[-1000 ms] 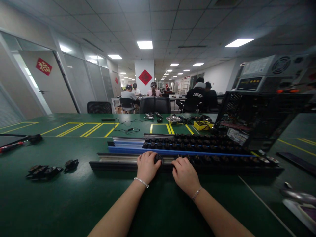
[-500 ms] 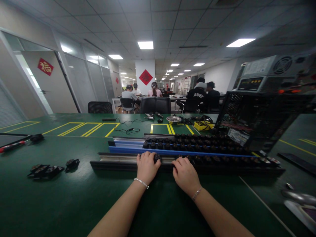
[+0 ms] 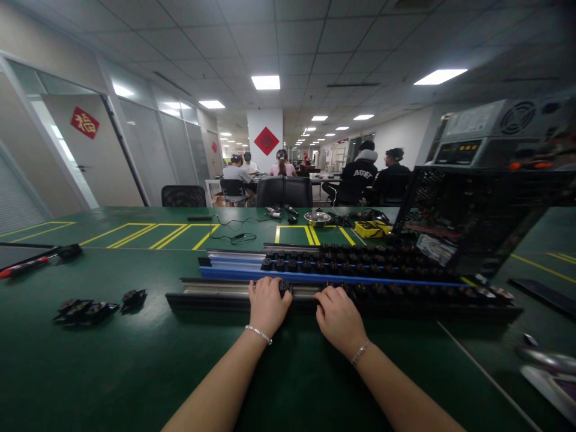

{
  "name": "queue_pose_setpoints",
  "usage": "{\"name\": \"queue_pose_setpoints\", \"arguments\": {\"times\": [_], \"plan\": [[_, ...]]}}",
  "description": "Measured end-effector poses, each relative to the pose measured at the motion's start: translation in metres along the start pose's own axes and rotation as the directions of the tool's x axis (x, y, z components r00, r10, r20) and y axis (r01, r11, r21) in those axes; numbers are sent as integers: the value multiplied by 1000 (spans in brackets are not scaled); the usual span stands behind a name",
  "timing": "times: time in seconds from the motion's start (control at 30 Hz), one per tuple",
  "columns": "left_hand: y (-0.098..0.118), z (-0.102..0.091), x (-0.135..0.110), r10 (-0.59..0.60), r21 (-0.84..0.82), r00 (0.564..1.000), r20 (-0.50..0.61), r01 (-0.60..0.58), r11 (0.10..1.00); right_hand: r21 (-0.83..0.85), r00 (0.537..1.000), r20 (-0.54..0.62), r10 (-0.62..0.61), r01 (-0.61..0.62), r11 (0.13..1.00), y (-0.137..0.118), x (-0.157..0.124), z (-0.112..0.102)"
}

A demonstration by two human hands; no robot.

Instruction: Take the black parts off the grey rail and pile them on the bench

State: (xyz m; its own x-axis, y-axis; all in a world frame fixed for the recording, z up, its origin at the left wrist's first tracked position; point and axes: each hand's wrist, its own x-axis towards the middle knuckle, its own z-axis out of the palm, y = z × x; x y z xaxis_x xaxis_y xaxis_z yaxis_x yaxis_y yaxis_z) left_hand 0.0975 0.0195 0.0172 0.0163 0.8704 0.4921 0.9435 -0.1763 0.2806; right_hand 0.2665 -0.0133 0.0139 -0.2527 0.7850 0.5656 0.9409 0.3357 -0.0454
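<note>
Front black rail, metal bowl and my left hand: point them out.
Front black rail [image 3: 387,308]: head view, near side wall.
Metal bowl [image 3: 317,224]: head view, outer wall.
Left hand [image 3: 266,307]: head view, back of hand.

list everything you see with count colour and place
table: 1, green, foreground
near rail: 1, black, nearest
blue rail: 1, blue, middle
far rail: 1, silver, rearmost
rail parts: many, black, in rows
loose parts: several, black, table's left
tool: 1, red and black, left edge
bowl: 1, silver, table's far side
computer case: 1, black, right
boxes: several, grey, atop computer case
tray: 1, yellow, beside computer case
chairs: several, black, behind table
people: at least 5, mixed colours, background
bracelets: 2, silver, wrists
left hand: 1, bare, on near rail
right hand: 1, bare, on near rail
</note>
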Motion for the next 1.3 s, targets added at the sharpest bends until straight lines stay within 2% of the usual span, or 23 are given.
{"name": "queue_pose_setpoints", "arguments": {"times": [1.03,1.3], "plan": [[-3,-8,0,-69,34,998,-7,69,997,-30,1000,-15,-9,9,1000,1,-1,2],[-7,-6,1,-67,43,997,-45,69,997,-7,1000,1,-5,5,1000,1,0,2]]}}
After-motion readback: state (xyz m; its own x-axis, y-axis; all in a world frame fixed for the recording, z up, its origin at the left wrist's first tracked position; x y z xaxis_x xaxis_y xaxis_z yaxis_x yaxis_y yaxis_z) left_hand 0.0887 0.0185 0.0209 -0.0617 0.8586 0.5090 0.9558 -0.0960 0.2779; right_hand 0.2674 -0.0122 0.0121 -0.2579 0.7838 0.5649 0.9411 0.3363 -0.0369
